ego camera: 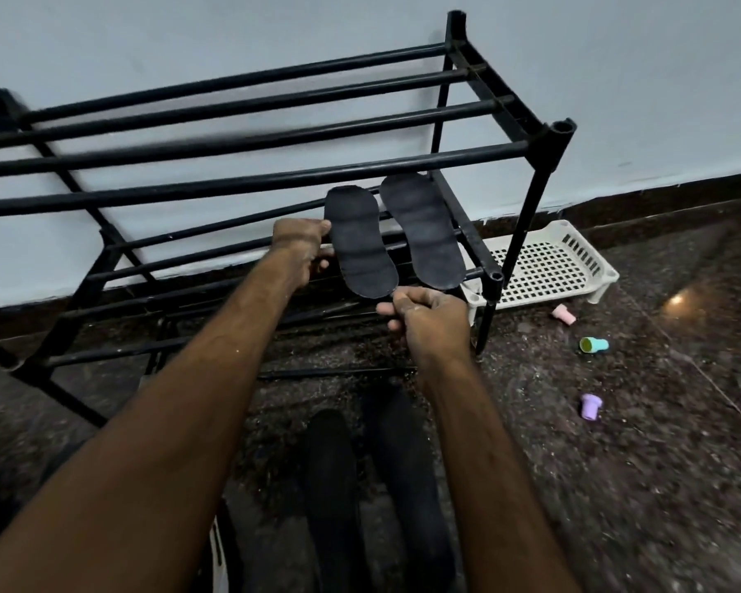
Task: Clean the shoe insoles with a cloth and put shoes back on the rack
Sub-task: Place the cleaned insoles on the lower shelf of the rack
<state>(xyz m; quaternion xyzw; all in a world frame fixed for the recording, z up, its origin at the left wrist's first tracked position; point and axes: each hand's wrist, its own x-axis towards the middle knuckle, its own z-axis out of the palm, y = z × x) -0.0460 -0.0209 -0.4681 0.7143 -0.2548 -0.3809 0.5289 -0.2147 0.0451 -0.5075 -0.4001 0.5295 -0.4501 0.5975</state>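
Two dark grey insoles lie side by side on the middle tier of a black tube shoe rack (274, 164). My left hand (302, 250) pinches the left edge of the left insole (360, 246). My right hand (428, 314) grips that same insole at its near heel end. The right insole (422, 233) rests on the bars untouched. Two black shoes (330, 485) stand on the floor below my arms, toes toward the rack, blurred. No cloth is visible.
A cream perforated plastic tray (548, 267) lies on the dark speckled floor right of the rack. Three small plastic caps, pink (564, 314), teal (593, 344) and purple (590, 407), are scattered nearby. A pale wall stands behind the rack.
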